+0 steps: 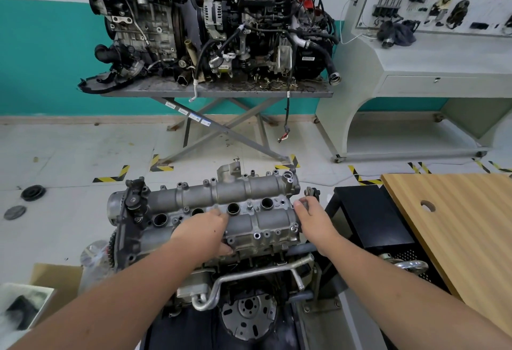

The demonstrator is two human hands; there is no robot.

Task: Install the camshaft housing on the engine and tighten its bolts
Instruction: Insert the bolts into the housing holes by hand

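Nearest you, below both forearms, a round perforated steel flywheel faces you, with a bent, smooth metal pipe running across just above it. Your left hand lies over the near edge of the camshaft housing, fingers spread across its top and thumb hooked under the front lip, gripping it. Your right hand clasps the housing's right end, thumb on top and fingers wrapped around the side. The housing is rough, dull-grey cast aluminium, two long rounded barrels with a row of dark round wells between them, and it sits on top of the engine directly under your hands. Right of your right hand is a black box, then a pale wood-grain surface with a round hole. Beyond your hands, across the speckled floor, a greasy second engine rests on a grey scissor-legged stand.
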